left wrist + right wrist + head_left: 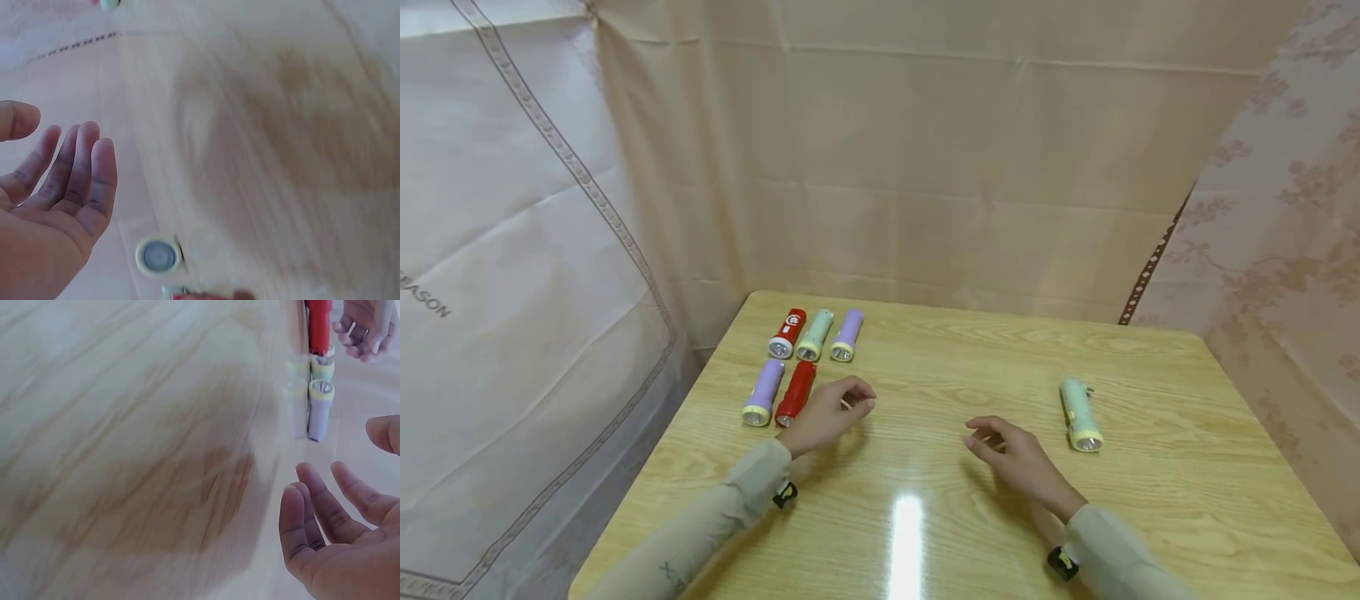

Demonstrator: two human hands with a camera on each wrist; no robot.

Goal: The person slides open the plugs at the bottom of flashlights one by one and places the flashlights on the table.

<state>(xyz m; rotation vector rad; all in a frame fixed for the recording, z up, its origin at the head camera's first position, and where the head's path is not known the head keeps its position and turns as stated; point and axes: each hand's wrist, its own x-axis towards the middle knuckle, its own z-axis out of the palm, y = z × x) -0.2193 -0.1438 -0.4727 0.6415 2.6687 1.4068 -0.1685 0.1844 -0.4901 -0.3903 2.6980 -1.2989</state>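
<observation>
My left hand [829, 414] hovers over the table with loosely bent fingers and nothing in them, just right of a red flashlight [796, 393]. Left of that one lies a purple flashlight [763, 392]. Behind them, a red flashlight with a white head [787, 333], a mint green flashlight [815, 335] and another purple flashlight [847, 335] lie side by side. My right hand [1017, 458], holding nothing, has its fingers loosely curved toward the left. To its right lies a single mint green flashlight [1081, 415], its yellow-rimmed head toward me.
The wooden table [940, 383] has rounded corners and a bright light reflection near its front. A beige cloth [925, 167] hangs behind it, a pale printed cloth [512, 250] on the left and a flowered one [1300, 225] on the right.
</observation>
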